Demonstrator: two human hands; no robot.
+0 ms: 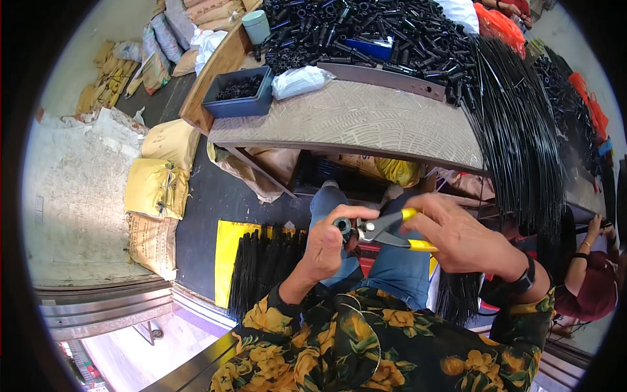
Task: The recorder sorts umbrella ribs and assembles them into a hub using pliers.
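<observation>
Over my lap, my left hand (321, 247) is closed round a small black hollow plastic part (342, 225), its round end facing up. My right hand (464, 238) grips a pair of pliers (390, 223) by the yellow handles, which are spread apart. The plier head points left and meets the black part beside my left fingers; the jaw tips are partly hidden there, so I cannot tell if they are closed on it. Just left of my lap stands a bundle of thin black rods (261, 271) against a yellow bag (228, 255).
A bench (353, 117) ahead carries a heap of black plastic parts (307, 32), a blue-grey bin (238, 91) and a plastic-wrapped pack (302, 81). Long black rods (522, 137) hang over its right side. Sacks (157, 186) line the left. Another person (591, 281) sits at right.
</observation>
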